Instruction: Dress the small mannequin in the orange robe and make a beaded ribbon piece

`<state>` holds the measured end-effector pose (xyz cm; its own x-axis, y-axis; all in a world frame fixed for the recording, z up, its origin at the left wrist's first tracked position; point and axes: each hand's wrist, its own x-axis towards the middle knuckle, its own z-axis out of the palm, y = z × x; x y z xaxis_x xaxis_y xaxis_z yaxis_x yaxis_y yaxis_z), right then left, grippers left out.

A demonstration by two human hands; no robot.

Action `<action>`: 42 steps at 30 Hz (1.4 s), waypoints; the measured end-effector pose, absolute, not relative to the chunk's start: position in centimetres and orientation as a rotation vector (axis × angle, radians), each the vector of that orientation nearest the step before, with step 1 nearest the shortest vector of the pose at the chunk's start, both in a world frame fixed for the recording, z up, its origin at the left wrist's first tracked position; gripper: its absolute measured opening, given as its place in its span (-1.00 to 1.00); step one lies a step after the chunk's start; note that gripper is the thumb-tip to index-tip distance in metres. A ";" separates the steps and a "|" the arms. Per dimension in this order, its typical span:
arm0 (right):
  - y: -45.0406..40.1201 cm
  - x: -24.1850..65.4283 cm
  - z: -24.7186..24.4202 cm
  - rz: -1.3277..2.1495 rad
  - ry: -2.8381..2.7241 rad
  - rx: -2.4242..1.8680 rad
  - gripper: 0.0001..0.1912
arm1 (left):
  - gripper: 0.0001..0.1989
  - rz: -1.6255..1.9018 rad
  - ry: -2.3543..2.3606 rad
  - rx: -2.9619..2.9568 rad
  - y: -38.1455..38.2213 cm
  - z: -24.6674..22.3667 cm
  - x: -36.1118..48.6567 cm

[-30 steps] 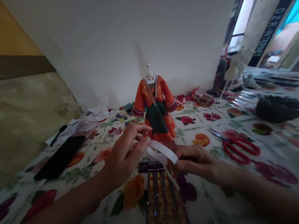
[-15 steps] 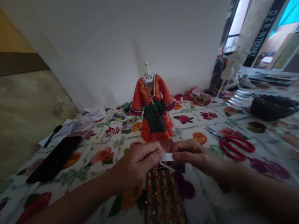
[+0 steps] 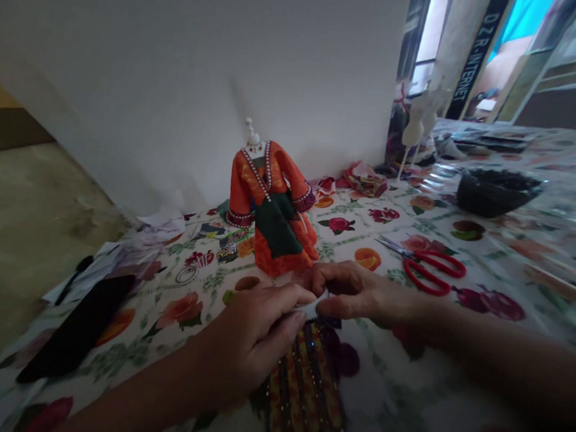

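Note:
Between my two hands is a small white strip (image 3: pixel 315 306) at the top of a miniature beaded garment (image 3: pixel 308 388) in yellow, orange and dark stripes. My left hand (image 3: pixel 260 326) pinches the strip from the left, thumb and fingers closed. From the right, my right hand (image 3: pixel 352 291) grips its other end, also in a pinch. The garment's striped part hangs down toward me over the flowered tablecloth (image 3: pixel 175 349). Just behind my hands stands a small mannequin in an orange and green dress (image 3: pixel 281 209) with pearl-like trim.
Red-handled scissors (image 3: pixel 432 269) lie at right, near my right forearm. A dark phone-like slab (image 3: pixel 80 326) rests at left beside papers (image 3: pixel 91 271). Farther right are a black bowl-like container (image 3: pixel 497 191) and white mannequin forms (image 3: pixel 413 132). A wall (image 3: pixel 204 72) rises behind.
My view has turned slightly right, so the scene sits farther left. The white strip, flat before, now looks curved between my fingers, and my hands are closer together.

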<state>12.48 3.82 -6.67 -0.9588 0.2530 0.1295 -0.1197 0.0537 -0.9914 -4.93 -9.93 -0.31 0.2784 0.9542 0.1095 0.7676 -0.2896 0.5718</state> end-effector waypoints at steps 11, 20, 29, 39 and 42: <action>3.3 11.9 -7.4 2.083 -1.587 -0.232 -0.80 | -0.68 1.203 1.951 2.611 -10.5 -1.8 -4.7; 2.8 11.4 -7.8 2.247 -1.328 -0.265 -0.81 | -0.76 1.057 1.821 1.965 -8.6 -2.4 -3.2; 2.6 11.6 -7.3 1.507 -1.772 -0.319 -0.80 | -0.87 0.832 1.995 2.792 -9.9 -3.2 -4.6; 2.0 11.3 -7.8 1.399 -1.783 -0.234 -0.92 | -0.85 0.810 2.022 2.949 -9.8 -3.8 -3.9; 2.1 11.5 -7.7 1.371 -1.804 -0.228 -0.94 | -0.84 0.824 2.025 2.917 -9.8 -3.9 -3.7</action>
